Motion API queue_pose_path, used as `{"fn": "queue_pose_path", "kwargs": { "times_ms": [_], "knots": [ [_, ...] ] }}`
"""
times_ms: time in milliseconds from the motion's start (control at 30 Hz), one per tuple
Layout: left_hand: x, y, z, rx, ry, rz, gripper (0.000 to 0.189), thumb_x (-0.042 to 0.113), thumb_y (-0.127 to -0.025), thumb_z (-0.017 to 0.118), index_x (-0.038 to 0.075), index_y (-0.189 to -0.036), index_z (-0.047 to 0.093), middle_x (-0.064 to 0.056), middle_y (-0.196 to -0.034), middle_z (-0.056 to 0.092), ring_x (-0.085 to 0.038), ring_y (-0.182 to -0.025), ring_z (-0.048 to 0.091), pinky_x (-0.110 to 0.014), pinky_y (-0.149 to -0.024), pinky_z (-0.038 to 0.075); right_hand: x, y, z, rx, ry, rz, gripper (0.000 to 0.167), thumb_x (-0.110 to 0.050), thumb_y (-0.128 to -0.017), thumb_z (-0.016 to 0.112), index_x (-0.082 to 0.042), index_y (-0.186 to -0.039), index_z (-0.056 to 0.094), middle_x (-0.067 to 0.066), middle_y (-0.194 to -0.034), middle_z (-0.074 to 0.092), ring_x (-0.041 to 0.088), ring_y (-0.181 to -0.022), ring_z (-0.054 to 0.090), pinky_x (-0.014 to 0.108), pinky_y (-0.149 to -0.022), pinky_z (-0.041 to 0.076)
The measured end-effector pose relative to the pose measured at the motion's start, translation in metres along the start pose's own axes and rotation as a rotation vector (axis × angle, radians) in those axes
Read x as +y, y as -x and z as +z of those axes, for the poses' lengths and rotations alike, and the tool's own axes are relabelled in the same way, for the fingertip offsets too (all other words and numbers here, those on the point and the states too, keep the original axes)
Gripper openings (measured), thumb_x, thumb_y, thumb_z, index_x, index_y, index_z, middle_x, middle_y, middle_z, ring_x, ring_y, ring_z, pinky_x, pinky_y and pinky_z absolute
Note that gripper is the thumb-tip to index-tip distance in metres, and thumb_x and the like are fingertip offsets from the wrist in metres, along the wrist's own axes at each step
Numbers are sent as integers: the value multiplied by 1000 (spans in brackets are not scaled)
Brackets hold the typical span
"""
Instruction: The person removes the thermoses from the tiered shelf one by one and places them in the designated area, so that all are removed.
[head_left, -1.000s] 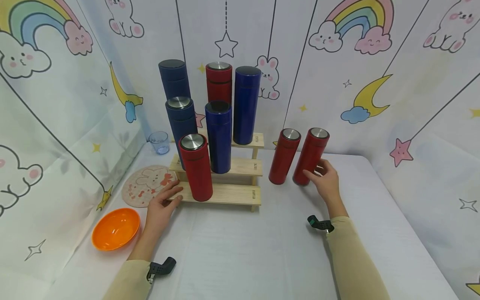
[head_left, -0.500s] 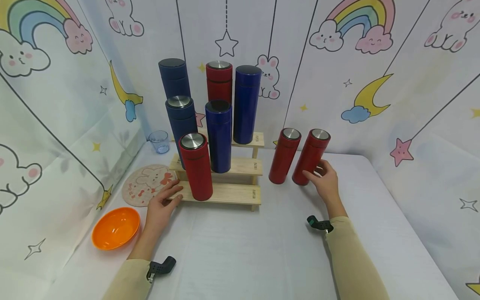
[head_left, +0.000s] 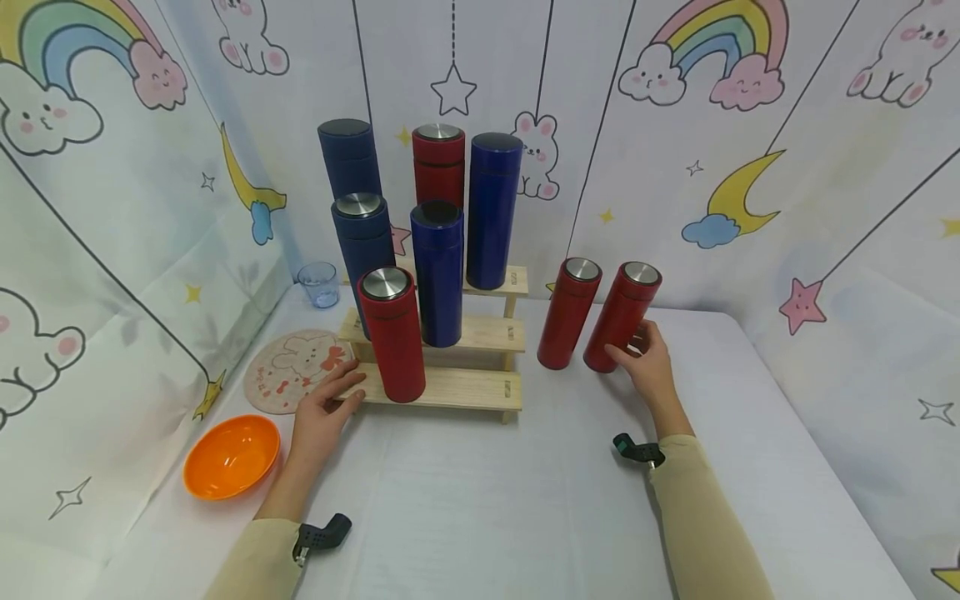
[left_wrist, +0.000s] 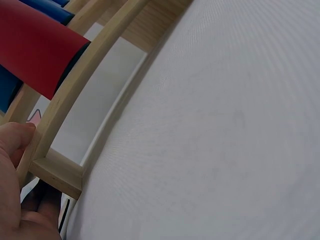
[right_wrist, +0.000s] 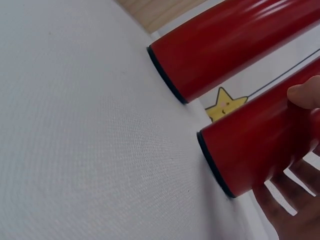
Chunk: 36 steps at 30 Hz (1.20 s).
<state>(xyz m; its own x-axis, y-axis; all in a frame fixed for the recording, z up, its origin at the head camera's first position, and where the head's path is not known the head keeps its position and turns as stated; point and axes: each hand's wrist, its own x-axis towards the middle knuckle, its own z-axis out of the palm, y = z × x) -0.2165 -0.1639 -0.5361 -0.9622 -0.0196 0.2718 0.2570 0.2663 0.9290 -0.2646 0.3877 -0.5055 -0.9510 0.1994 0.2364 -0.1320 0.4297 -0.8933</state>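
Observation:
My right hand [head_left: 648,367] grips the lower part of a red thermos [head_left: 625,312] with a steel-topped lid. It stands upright on the table, and the right wrist view shows the thumb [right_wrist: 306,95] on one side and the other fingers around the far side. Just left of it, a little apart, stands a second red thermos [head_left: 568,317]. My left hand [head_left: 322,417] holds the left end of a three-step wooden rack [head_left: 472,388] at its lowest step, thumb and fingers around the board end. One red thermos [head_left: 393,342] stands on that step.
Two blue thermoses [head_left: 438,279] fill part of the middle step. On the top step stand a dark blue thermos [head_left: 349,158], a red thermos [head_left: 438,171] and a glossy blue thermos [head_left: 492,212]. Leftward are an orange bowl [head_left: 232,458], a round rabbit mat [head_left: 281,375] and a glass [head_left: 320,285].
The red thermos in my right hand has shifted very slightly toward me, its lid a little lower in view. My left hand and the rack have stayed put.

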Motion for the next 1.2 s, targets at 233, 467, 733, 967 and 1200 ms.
{"fn": "queue_pose_path", "kwargs": {
  "times_ms": [233, 467, 733, 967, 1200],
  "knots": [
    [1, 0, 0, 7, 8, -11, 32, 11, -105, 74, 4, -136, 76, -6, -157, 59, -19, -142, 53, -10, -91, 48, -1, 0, 0, 14, -27, -18, 71, -30, -102, 75, -10, -161, 41, 18, -153, 57, 36, -140, 55, 48, -117, 46],
    [0, 1, 0, -1, 9, -21, 33, 10, -105, 74, 4, -137, 75, -7, -158, 58, -24, -143, 52, -9, -92, 48, -11, -3, -7, 95, -88, -98, 65, -28, -103, 75, -13, -160, 46, 16, -147, 61, 28, -136, 57, 34, -114, 47],
    [0, 0, 0, 11, 7, -19, 32, 11, -105, 74, 5, -136, 76, -5, -156, 60, -12, -137, 55, -10, -91, 49, -45, -5, -27, 209, -166, -226, 56, -17, -103, 73, -13, -155, 52, 16, -137, 65, 25, -132, 60, 29, -111, 49],
    [-1, -1, 0, 20, 29, -2, 30, 8, -104, 74, 3, -134, 76, -8, -155, 61, 1, -131, 55, -10, -89, 50, -77, -3, -37, 242, -221, -303, 54, -9, -101, 71, -13, -152, 56, 26, -136, 63, 32, -130, 60, 38, -115, 47],
    [-1, 0, 0, 9, 31, 8, 31, 8, -105, 74, 2, -135, 76, -8, -156, 60, -6, -135, 56, -11, -89, 50, -102, 4, -39, 273, -261, -375, 59, -7, -97, 70, -7, -153, 54, 24, -138, 62, 32, -132, 59, 41, -120, 43]
  ]
}}
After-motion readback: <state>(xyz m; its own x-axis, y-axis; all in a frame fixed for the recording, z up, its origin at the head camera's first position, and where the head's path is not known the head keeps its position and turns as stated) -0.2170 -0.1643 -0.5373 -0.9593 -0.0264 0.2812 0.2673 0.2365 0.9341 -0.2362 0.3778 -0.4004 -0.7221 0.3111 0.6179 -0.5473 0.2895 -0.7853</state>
